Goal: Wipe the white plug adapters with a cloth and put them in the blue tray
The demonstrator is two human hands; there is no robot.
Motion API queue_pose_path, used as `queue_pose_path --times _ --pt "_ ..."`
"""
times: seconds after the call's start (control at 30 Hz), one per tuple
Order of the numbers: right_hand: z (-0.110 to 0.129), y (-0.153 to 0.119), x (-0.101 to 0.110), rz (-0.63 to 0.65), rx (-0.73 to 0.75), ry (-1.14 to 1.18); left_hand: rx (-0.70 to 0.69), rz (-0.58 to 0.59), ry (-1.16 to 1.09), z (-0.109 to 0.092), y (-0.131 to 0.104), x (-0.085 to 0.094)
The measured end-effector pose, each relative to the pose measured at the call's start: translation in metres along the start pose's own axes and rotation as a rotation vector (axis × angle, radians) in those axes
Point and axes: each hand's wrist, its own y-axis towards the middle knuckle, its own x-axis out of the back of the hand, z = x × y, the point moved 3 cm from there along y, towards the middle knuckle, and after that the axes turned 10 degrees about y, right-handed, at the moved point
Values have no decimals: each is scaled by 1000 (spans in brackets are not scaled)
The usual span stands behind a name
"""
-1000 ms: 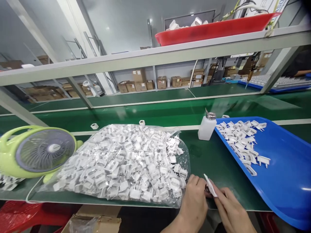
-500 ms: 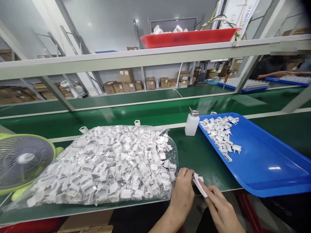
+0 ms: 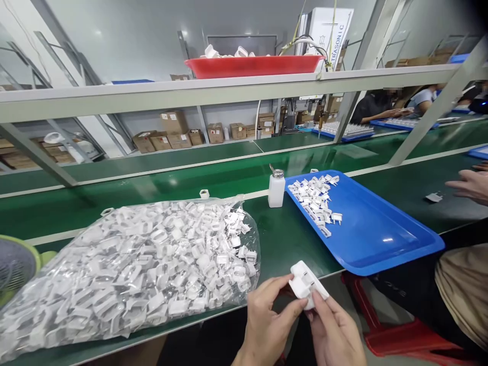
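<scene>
Both my hands meet just in front of the bench's edge. My left hand (image 3: 266,316) pinches one side of a white plastic plug housing (image 3: 306,283), thumb below and index finger above. My right hand (image 3: 335,328) grips its other side, with the thumb pressed on the face. Small dark slots show on that face; fingers cover its lower part. To the left lies a large clear plastic bag (image 3: 152,264) full of similar white housings. On the right a blue tray (image 3: 375,223) holds a cluster of white plug pieces (image 3: 314,198) along its left side.
A white dispenser bottle (image 3: 276,189) stands beside the tray. A green fan (image 3: 19,264) is at far left. A red tray (image 3: 259,66) sits on the overhead shelf. At right, a co-worker's hand (image 3: 473,185) hovers near a loose white piece (image 3: 433,197). A red stool (image 3: 412,338) stands below.
The view has swung right, bringing the co-worker's hand into sight. My hands have turned the white plug housing from edge-on, so its slotted face shows.
</scene>
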Motion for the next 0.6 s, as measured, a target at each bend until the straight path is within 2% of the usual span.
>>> queue_pose_path --times 0.1,0.2,0.3,0.4,0.5,0.6 --pt "0 -12 1 -66 98 -169 64 -44 -87 -1 -3 -4" --pt "10 -27 -4 -141 368 -503 248 -33 -379 0 -5 -14" --pt "22 -36 -15 31 737 -682 360 -48 -570 -3 -6 -19" --pt "31 -38 -20 255 1050 -785 372 -37 -625 -7 -6 -19" --pt "36 -35 -19 402 1177 -885 389 -24 -662 -9 -7 -17" --pt "40 -34 -22 434 1156 -884 378 -6 -672 -10 -6 -14"
